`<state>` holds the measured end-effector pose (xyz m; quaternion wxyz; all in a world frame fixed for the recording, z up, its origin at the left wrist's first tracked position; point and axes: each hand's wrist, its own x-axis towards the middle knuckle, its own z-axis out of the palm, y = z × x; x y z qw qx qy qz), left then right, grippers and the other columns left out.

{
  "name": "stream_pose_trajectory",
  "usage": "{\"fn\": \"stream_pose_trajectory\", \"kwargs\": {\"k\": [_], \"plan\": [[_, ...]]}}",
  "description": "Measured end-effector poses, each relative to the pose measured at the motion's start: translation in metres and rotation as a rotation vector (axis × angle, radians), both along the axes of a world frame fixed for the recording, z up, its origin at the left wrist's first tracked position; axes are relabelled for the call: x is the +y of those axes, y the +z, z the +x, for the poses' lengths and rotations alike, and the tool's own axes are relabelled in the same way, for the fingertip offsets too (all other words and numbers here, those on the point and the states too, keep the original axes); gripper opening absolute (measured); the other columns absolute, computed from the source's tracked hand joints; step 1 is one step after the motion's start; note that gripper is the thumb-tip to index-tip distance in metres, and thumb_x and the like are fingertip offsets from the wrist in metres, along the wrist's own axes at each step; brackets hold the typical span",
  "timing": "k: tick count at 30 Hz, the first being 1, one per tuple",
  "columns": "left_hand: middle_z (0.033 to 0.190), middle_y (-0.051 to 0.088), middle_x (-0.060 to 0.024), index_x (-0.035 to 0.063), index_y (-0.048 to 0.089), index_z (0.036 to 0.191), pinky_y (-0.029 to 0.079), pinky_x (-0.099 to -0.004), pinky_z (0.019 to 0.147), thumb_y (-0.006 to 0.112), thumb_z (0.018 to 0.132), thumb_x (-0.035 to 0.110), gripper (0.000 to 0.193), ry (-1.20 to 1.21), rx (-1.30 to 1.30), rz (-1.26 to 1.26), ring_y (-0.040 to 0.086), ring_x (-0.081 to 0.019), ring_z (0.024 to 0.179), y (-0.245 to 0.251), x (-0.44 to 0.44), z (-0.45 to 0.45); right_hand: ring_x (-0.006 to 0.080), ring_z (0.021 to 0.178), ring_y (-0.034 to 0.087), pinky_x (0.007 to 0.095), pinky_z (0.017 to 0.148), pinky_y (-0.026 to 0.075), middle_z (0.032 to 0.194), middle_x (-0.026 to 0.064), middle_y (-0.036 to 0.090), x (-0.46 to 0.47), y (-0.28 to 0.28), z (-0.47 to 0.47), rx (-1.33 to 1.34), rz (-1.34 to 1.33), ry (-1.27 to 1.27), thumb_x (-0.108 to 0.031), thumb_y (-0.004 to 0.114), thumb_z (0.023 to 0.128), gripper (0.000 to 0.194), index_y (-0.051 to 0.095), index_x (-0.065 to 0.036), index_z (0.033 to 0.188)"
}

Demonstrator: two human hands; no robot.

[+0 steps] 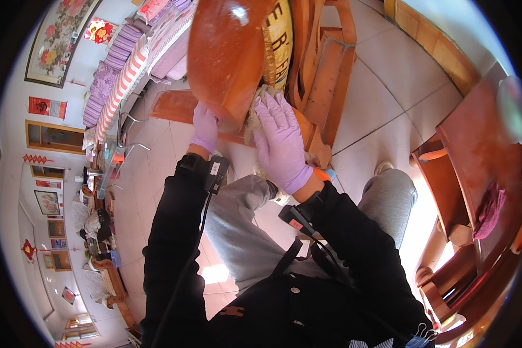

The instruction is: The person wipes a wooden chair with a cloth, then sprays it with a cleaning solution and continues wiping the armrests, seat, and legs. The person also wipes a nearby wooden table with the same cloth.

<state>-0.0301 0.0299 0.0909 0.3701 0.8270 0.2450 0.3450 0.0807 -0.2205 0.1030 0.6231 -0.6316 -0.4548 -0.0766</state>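
Observation:
My left hand, in a thin purple glove, holds the front end of a glossy reddish-brown wooden armrest. Its fingertips are hidden behind the wood. On the armrest's right side, my right hand, gloved alike, presses a beige-grey cloth against the surface with its fingers laid together. Part of the cloth is covered by that hand. Just beyond it, a yellow cushion with dark lettering sits against the wooden seat frame.
A wooden table stands at the right, with a crumpled magenta cloth on it. Something orange shows below my right wrist. Cables run along both sleeves. A sofa with purple cushions and a glass-topped table stand left.

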Motion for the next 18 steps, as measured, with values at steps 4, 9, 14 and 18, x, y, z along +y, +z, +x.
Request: {"fn": "stream_pose_trajectory", "kwargs": {"k": [4, 9, 14, 18], "plan": [[0.075, 0.054, -0.0008, 0.0030, 0.060, 0.097, 0.036, -0.0217, 0.050, 0.048, 0.097, 0.014, 0.017, 0.000, 0.076, 0.150, 0.048, -0.0084, 0.058, 0.015, -0.015, 0.006, 0.0415, 0.134, 0.043, 0.0472, 0.115, 0.031, 0.138, 0.0204, 0.052, -0.010, -0.014, 0.007, -0.027, -0.048, -0.086, -0.003, 0.059, 0.081, 0.054, 0.054, -0.004, 0.134], [0.107, 0.067, -0.0127, -0.0038, 0.062, 0.122, 0.049, -0.0277, 0.078, 0.052, 0.096, 0.015, 0.034, 0.099, 0.030, 0.050, 0.064, -0.0219, 0.090, 0.031, -0.038, 0.014, 0.0391, 0.125, 0.053, 0.0398, 0.107, 0.042, 0.133, 0.0220, 0.054, -0.015, -0.027, 0.024, 0.349, -0.078, -0.158, -0.001, 0.052, 0.092, 0.040, 0.056, -0.002, 0.132], [0.131, 0.061, -0.0196, -0.0069, 0.061, 0.123, 0.042, -0.0330, 0.103, 0.052, 0.095, 0.015, 0.037, 0.067, -0.015, -0.100, 0.057, -0.0301, 0.123, 0.046, -0.054, 0.013, 0.0422, 0.128, 0.048, 0.0463, 0.112, 0.037, 0.133, 0.0225, 0.055, 0.012, -0.004, -0.001, 0.013, 0.075, -0.047, 0.007, 0.054, 0.080, 0.045, 0.060, 0.002, 0.124], [0.130, 0.062, -0.0184, -0.0052, 0.062, 0.123, 0.043, -0.0326, 0.102, 0.052, 0.094, 0.015, 0.036, 0.079, 0.061, -0.042, 0.058, -0.0285, 0.121, 0.051, -0.057, 0.016, 0.0445, 0.128, 0.047, 0.0488, 0.112, 0.036, 0.134, 0.0224, 0.055, 0.008, -0.010, 0.003, -0.119, 0.040, -0.058, 0.006, 0.055, 0.076, 0.051, 0.059, 0.001, 0.126]]}}
